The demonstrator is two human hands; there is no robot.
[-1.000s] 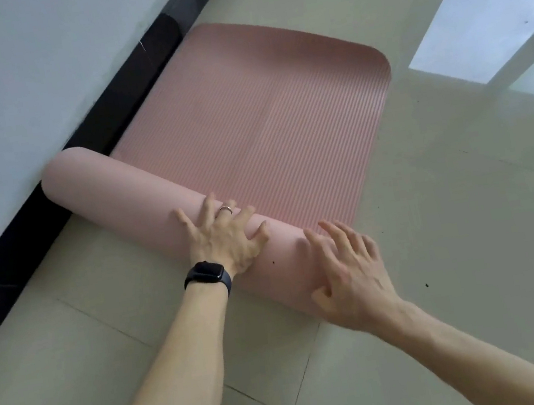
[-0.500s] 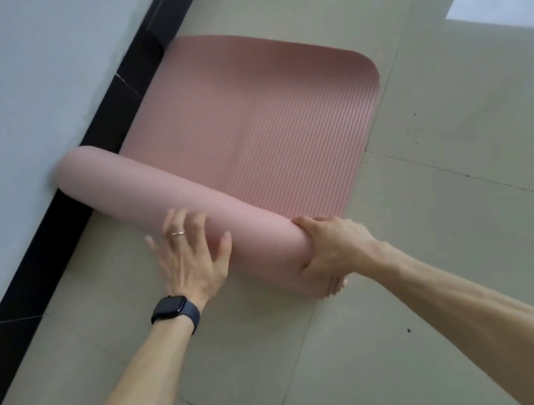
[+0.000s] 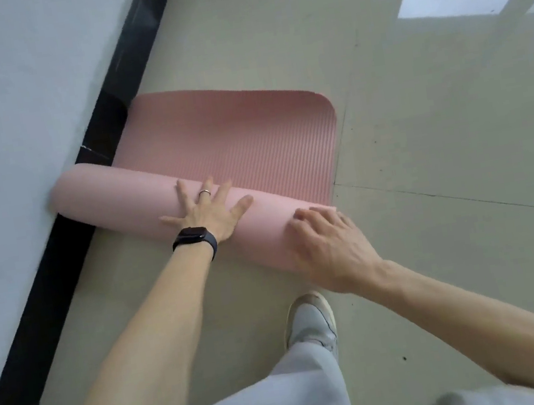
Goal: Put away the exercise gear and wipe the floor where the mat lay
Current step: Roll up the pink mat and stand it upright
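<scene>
Here, left hand [image 3: 208, 211] and right hand [image 3: 329, 245] rest on the part-rolled mat [image 3: 232, 145].

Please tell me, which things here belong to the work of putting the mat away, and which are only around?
Belong to the job: pink ribbed foam mat, partly rolled; left hand and right hand, both pressing on its roll; beige tiled floor under it.
Only around: black wrist watch; silver ring; grey shoe; black skirting board; white wall.

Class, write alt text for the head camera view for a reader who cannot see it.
A left hand and right hand rest on a half-rolled pink mat on a tiled floor beside a white wall. A black watch is on the left wrist.
</scene>
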